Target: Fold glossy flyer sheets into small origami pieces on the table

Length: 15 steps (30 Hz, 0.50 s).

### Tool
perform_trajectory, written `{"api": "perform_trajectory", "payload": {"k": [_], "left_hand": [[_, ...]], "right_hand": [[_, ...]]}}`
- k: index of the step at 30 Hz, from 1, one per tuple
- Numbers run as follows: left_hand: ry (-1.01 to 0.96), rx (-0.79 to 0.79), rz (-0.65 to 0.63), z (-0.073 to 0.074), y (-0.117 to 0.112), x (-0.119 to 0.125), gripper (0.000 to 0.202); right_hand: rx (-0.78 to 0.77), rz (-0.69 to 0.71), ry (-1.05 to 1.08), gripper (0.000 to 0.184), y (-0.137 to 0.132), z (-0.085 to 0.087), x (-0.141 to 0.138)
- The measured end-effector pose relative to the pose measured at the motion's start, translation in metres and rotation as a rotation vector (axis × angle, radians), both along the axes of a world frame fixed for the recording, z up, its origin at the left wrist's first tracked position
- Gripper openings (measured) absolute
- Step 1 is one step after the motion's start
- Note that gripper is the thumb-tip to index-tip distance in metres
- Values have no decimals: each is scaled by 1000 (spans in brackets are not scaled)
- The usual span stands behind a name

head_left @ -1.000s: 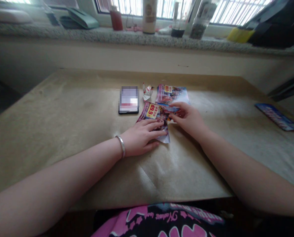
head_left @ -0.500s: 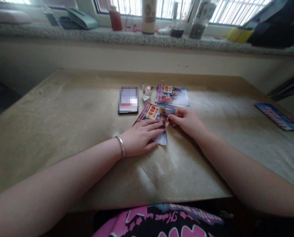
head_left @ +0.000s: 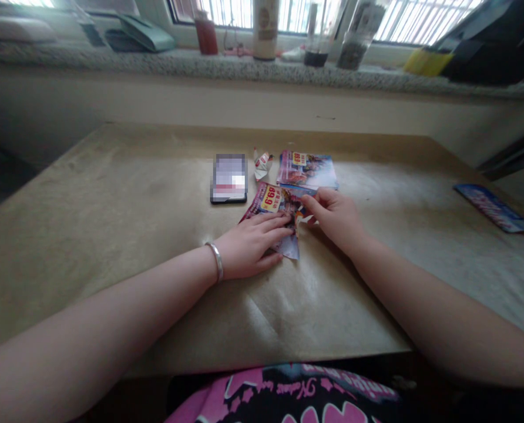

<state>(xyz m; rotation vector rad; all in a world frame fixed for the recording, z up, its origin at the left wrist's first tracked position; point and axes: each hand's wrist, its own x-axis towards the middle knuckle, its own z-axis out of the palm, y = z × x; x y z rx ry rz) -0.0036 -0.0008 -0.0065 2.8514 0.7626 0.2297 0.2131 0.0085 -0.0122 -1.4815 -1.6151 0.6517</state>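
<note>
A printed paper sheet (head_left: pixel 269 198) with a yellow price patch lies on the table in front of me. Flat across its lower part rests my left hand (head_left: pixel 255 244), fingers stretched out and slightly spread. My right hand (head_left: pixel 332 211) pinches the sheet's right edge between thumb and fingers. There the paper is lifted and its white underside shows below my fingertips; I cannot tell whether it is folded or torn. Just behind the sheet is a stack of similar printed sheets (head_left: pixel 308 169). A small folded paper figure (head_left: pixel 262 165) stands left of the stack.
Left of the sheet a phone (head_left: pixel 229 179) with a blurred screen lies on the table (head_left: pixel 112 235). A blue printed strip (head_left: pixel 493 208) is at the far right. Bottles (head_left: pixel 265 29) and other items line the stone windowsill (head_left: pixel 227 66) behind the table.
My right hand has shifted slightly, and the pinched right edge of the sheet now lies spread further out to the right. My left hand stays nearly still.
</note>
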Motion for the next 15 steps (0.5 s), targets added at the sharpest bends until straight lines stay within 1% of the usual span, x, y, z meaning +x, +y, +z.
{"api": "perform_trajectory", "payload": {"k": [2, 4, 7, 10, 11, 15], "left_hand": [[9, -3, -3, 0, 0, 0, 49], [19, 3, -6, -1, 0, 0, 49], [34, 24, -2, -3, 1, 0, 50], [38, 31, 9, -4, 2, 0, 50], [33, 31, 8, -3, 2, 0, 50], [0, 28, 5, -3, 2, 0, 50]], "right_hand": [[24, 18, -9, 39, 0, -1, 1], [11, 30, -21, 36, 2, -2, 1], [-52, 52, -45, 29, 5, -4, 2], [-122, 102, -8, 23, 10, -9, 4], [-125, 121, -7, 22, 11, -11, 5], [-90, 160, -60, 28, 13, -16, 8]]}}
